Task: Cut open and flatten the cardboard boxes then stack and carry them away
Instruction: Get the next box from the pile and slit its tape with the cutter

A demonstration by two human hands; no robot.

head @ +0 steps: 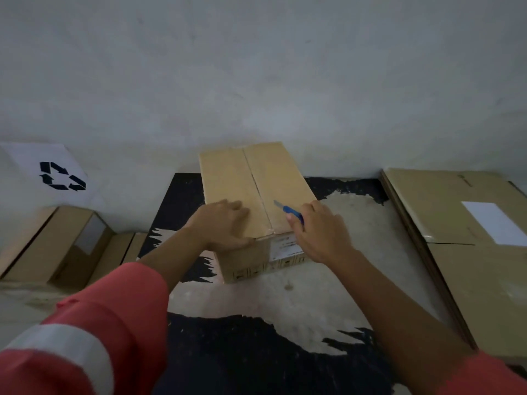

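While the left hand (pixel 225 223) is lying spread and flat on the near-left part of the lid, the cardboard box (pixel 256 172) is sitting closed on the floor (pixel 328 295) at twelve o'clock from the person, its far end reaching toward the wall (pixel 256 81). The palm is pressing downward, probably so the box is not sliding and the flap is not lifting under the blade. It is lying at nine o'clock of the centre seam (pixel 254 181), which is keeping the fingers out of the cutting line. At three o'clock of that seam the right hand (pixel 319 232) is curling round the blue box cutter (pixel 292 214), gripping the handle with the thumb along its side. The blade is pointing toward eleven o'clock at a low slant, seemingly aiming at the seam for a shallow slit; whether the tip is touching the cardboard is not clear. The work appears to be at the slitting of the top, with flattening not yet begun on this box. A stack of flattened cardboard (pixel 456 266) is lying at three o'clock, well apart from the box, likely waiting as the pile this one is joining. Other boxes (pixel 57 246) are resting at nine o'clock beneath a recycling sign (pixel 61 176), presumably marking the collection spot. A red sleeve (pixel 94 337) with a pale band is showing at seven o'clock, pushed up the forearm and leaving the wrist bare.
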